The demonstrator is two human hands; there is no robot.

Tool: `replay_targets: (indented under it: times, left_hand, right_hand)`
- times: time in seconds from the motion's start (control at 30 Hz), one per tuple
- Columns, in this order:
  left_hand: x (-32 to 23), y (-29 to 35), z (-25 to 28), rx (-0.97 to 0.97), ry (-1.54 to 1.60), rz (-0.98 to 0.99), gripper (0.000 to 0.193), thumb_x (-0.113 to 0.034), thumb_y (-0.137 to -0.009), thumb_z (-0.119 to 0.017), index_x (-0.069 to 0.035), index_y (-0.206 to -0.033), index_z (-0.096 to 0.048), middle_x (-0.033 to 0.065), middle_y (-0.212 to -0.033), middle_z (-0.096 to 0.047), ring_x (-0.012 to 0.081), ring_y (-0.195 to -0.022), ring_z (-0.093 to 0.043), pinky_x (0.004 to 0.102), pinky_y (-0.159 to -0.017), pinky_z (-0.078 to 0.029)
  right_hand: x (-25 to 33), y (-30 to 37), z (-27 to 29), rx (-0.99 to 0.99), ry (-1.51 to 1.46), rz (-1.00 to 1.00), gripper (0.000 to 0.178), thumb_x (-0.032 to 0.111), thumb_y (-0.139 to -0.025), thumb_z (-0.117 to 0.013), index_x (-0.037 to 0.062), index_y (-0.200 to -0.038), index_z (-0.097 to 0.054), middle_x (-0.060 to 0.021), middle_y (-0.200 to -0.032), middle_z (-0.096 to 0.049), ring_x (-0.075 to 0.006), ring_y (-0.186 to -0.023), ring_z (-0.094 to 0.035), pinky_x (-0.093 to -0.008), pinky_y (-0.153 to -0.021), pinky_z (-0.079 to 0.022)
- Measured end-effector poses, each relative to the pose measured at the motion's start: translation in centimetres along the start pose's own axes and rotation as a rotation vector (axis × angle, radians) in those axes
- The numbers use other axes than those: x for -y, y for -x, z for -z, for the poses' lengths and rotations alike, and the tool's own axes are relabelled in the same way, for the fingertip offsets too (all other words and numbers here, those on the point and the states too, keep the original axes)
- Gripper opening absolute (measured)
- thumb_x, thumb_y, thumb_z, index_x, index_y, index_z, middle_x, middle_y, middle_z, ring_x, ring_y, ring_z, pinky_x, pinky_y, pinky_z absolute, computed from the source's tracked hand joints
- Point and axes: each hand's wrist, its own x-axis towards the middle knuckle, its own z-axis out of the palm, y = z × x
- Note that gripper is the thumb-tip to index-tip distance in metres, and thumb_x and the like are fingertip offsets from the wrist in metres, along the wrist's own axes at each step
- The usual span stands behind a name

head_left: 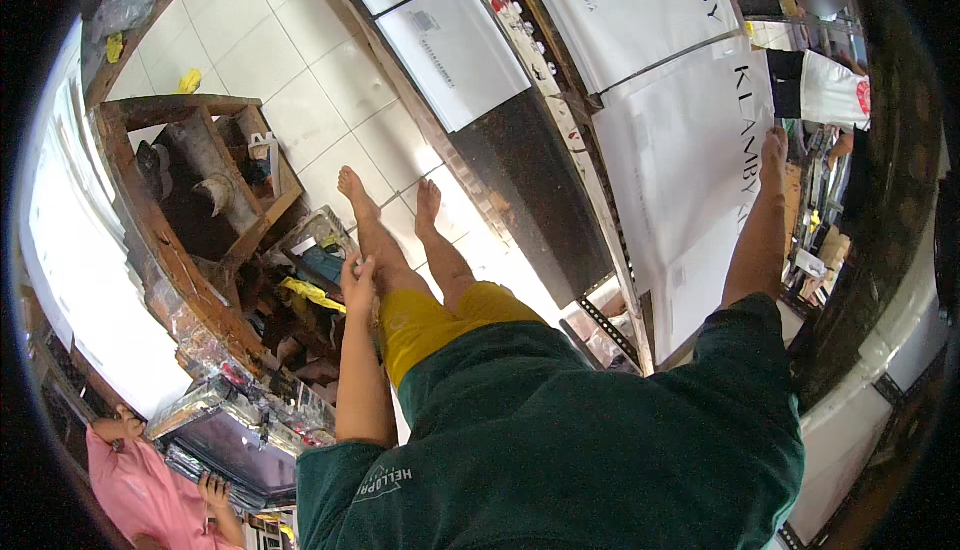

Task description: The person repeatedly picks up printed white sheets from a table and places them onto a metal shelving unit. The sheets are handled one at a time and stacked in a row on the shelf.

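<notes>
Around the middle of our view, we see smooth, pale floor tiles [270, 60] at 10 o'clock, and at 9 o'clock a rough, chipped wooden rack [165, 240] with boxy compartments. Crumpled yellow material [312, 294], thin and glossy, lies between 8 and 9 o'clock, near our left hand [357, 282], whose fingers curl loosely around nothing that we can see. At 1 o'clock runs a flat, dark, scuffed surface [530, 190] beside a narrow, stained rail [585, 165]. Our large white sheet [665, 165] lies at 2 o'clock, broad, matt and faintly rippled, with bold black lettering near its far edge; we cannot tell whether it is paper or fabric. Between 2 and 3 o'clock, our right hand [773, 157] is at that edge, fingers close together; whether they pinch it, we cannot tell.
</notes>
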Motion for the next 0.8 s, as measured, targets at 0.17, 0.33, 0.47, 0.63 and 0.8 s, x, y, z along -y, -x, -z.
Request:
replay_targets:
  times: [0.17, 0.33, 0.47, 0.63, 0.8]
  left_hand:
    - [0.1, -0.8, 1.4, -0.062, -0.037, 0.062, 0.042, -0.02, -0.085, -0.063, -0.002, -0.119, -0.045, 0.0006, -0.081, -0.052, 0.0091, -0.072, -0.047, 0.0244, -0.066, -0.041]
    - [2.2, -2.4, 1.2, 0.03, 0.038, -0.03, 0.041, -0.02, -0.085, -0.063, -0.001, -0.117, -0.046, -0.0031, -0.077, -0.046, 0.0065, -0.069, -0.041, 0.0214, -0.063, -0.038]
    - [1.0, -1.3, -0.1, 0.054, 0.033, -0.029, 0.042, -0.021, -0.084, -0.065, -0.001, -0.116, -0.047, -0.0034, -0.077, -0.046, 0.0063, -0.069, -0.041, 0.0208, -0.063, -0.036]
    - [-0.6, -0.5, 0.0, 0.029, -0.021, -0.033, 0.045, -0.022, -0.083, -0.065, 0.0, -0.118, -0.047, -0.0007, -0.082, -0.053, 0.0075, -0.072, -0.045, 0.0217, -0.065, -0.037]
    - [-3.9, 1.1, 0.5, 0.008, 0.005, -0.108, 0.047, -0.022, -0.083, -0.064, 0.001, -0.12, -0.046, 0.0011, -0.083, -0.055, 0.0085, -0.075, -0.047, 0.0225, -0.068, -0.038]
  right_hand:
    - [-1.6, -3.2, -0.4, 0.132, -0.438, 0.002, 0.012, 0.022, -0.091, -0.045, 0.014, -0.095, -0.053, 0.0028, -0.073, -0.044, -0.0058, -0.07, -0.047, -0.0218, -0.061, -0.039]
    - [-2.8, -6.0, 0.8, -0.001, 0.116, -0.011, 0.016, 0.021, -0.088, -0.047, 0.0094, -0.098, -0.053, 0.0002, -0.078, -0.049, -0.0086, -0.072, -0.049, -0.0237, -0.063, -0.041]
    - [-1.7, -6.0, -0.8, -0.076, 0.424, 0.084, 0.023, 0.019, -0.084, -0.051, 0.0051, -0.103, -0.052, -0.0064, -0.079, -0.055, -0.0167, -0.078, -0.053, -0.0325, -0.072, -0.044]
    - [2.8, -1.5, -4.1, -0.325, 1.095, 0.533, 0.034, 0.024, -0.085, -0.051, 0.0055, -0.113, -0.053, -0.0141, -0.1, -0.054, -0.0302, -0.099, -0.05, -0.0428, -0.088, -0.038]
    - [13.5, 9.6, -12.2, -0.229, 0.701, 0.412, 0.035, 0.034, -0.09, -0.047, 0.0147, -0.117, -0.056, -0.0086, -0.123, -0.052, -0.0286, -0.119, -0.041, -0.0442, -0.101, -0.028]
